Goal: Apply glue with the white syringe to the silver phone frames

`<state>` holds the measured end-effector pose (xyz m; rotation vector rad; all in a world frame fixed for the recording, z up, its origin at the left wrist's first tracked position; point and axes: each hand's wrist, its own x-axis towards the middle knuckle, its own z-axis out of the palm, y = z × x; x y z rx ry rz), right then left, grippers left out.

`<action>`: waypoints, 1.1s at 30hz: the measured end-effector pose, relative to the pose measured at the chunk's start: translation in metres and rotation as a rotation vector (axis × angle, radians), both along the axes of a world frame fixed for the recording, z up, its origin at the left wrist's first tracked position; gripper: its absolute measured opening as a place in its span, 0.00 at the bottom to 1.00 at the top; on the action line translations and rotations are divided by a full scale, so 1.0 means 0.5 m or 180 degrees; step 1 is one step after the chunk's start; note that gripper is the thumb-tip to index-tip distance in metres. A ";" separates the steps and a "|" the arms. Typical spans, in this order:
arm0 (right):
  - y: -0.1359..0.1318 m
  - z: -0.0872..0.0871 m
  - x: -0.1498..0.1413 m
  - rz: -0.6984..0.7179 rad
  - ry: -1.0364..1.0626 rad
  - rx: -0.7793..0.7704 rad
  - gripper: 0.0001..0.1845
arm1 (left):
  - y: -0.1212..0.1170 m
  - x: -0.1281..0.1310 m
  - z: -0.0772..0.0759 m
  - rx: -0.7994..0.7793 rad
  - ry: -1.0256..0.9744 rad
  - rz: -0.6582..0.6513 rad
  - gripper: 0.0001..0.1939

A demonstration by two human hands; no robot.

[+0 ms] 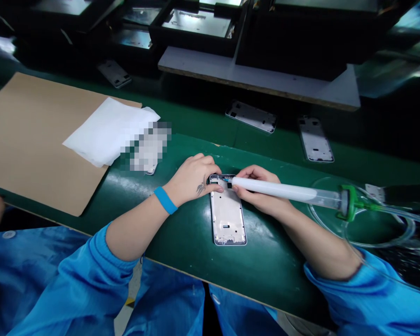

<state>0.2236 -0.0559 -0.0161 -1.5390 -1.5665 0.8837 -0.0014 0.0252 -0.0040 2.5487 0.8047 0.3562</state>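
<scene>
Syringe [283, 190]: white material fills most of the barrel; green fitting [347, 203] at the rear, clear tubing [399, 235] beyond. Right hand [261, 189]: fingers closed around the syringe's front, tip at the upper end of the phone frame [227, 214]. Left hand [199, 179]: thumb and fingers clamped on that frame's upper left corner. Frame lies flat on the green work surface [182, 238]. Brown board [45, 140] at left carries white sheets [108, 130]. Raised shelf [259, 77] stands beyond.

Before you lay a dark green tabletop [182, 247], its near edge pale; a white shelf board [259, 79] stood beyond it. Black housings [287, 46] filled the far side, and your surroundings were dim, with glare at far right.
</scene>
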 end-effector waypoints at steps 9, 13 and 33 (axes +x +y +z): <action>0.001 0.002 -0.001 -0.0030 0.0079 -0.0009 0.12 | 0.001 -0.002 0.002 -0.0037 -0.0041 -0.0011 0.29; 0.002 0.002 0.000 -0.0039 0.0077 -0.0004 0.11 | 0.001 -0.002 0.002 -0.0039 -0.0021 0.0008 0.29; 0.001 0.001 0.001 -0.0137 0.0083 0.0031 0.14 | 0.003 0.001 -0.005 0.0013 -0.0084 -0.0006 0.35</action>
